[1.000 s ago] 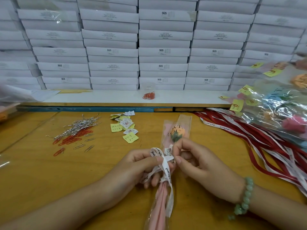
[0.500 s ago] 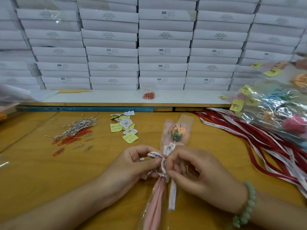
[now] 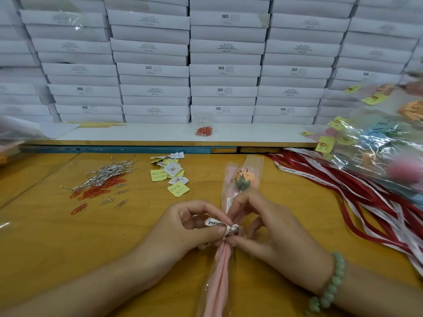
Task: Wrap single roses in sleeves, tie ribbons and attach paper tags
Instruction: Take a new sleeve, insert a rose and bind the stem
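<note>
A single orange rose (image 3: 243,179) lies in a clear and pink sleeve (image 3: 219,275) on the yellow table, bloom pointing away from me. A white printed ribbon (image 3: 220,225) is wound round the sleeve's neck. My left hand (image 3: 183,227) pinches a loop of that ribbon between thumb and fingers. My right hand (image 3: 270,232) pinches the ribbon at the knot from the other side, with a green bead bracelet on its wrist. A small paper tag (image 3: 229,203) shows inside the sleeve just above the hands.
Loose paper tags and yellow notes (image 3: 170,177) lie ahead, with silver twist ties (image 3: 109,172) and red paper clips (image 3: 96,191) to the left. Red and white ribbons (image 3: 357,193) and wrapped roses (image 3: 377,147) fill the right side. White boxes (image 3: 224,72) are stacked behind.
Both hands have drawn the ribbon from a long hanging tail into a short loop tight at the sleeve's neck. The rose has stayed in place.
</note>
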A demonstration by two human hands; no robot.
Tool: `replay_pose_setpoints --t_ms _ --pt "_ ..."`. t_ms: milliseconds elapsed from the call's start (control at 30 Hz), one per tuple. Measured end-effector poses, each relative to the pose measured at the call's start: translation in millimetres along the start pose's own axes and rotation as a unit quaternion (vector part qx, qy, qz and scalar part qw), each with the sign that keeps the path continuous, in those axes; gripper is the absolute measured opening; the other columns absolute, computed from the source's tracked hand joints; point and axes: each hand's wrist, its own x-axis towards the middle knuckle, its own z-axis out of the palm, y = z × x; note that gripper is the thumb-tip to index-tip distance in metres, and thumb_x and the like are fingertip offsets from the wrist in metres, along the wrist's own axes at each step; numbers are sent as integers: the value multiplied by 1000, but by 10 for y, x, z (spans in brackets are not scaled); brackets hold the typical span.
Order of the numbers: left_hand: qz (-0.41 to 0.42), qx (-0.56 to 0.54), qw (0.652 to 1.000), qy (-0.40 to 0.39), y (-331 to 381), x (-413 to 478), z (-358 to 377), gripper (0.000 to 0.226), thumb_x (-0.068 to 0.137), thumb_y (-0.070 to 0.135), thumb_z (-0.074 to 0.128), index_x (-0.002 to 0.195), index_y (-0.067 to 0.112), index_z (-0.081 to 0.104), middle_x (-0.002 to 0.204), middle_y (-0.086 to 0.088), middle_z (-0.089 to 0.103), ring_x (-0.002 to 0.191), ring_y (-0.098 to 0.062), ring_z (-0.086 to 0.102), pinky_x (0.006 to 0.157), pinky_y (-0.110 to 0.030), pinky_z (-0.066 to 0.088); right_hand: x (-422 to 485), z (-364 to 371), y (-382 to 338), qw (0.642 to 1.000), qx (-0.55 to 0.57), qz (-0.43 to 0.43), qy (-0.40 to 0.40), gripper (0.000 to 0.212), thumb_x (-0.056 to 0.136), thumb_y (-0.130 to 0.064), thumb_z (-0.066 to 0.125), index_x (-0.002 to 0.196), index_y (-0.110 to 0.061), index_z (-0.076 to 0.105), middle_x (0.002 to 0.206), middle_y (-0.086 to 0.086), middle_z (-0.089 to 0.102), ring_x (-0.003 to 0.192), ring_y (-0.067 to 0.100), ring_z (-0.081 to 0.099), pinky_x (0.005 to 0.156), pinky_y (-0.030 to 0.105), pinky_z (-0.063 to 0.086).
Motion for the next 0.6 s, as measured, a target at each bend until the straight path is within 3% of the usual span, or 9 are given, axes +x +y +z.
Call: replay_pose_setpoints --t_ms 167,267,400,600 --pt "31 17 999 15 32 -22 30 11 70 16 80 80 17 77 84 -3 73 64 -11 63 49 -17 44 11 -8 -3 1000 6 -4 1 29 82 -24 69 97 -35 46 92 -15 59 81 14 61 58 20 49" --pt "36 26 999 21 46 -25 40 9 71 12 78 79 16 78 83 -6 72 61 -24 56 46 -21 42 7 -8 2 1000 -1 4 -2 28 84 -15 65 97 -33 47 89 -15 57 78 14 60 58 13 43" --pt "61 24 998 -3 61 -31 48 10 70 9 81 76 16 78 85 -5 72 77 -16 68 62 -22 54 7 12 -2 1000 -10 18 -12 29 85 -5 60 95 -28 45 83 -11 58 68 8 56 58 12 38" --pt "87 37 995 -18 35 -18 46 9 73 8 81 79 14 79 89 -5 72 87 -18 70 74 -23 55 2 10 -20 999 -30 33 -24 30 84 -4 59 93 -28 43 76 -22 50 63 2 51 57 10 33"
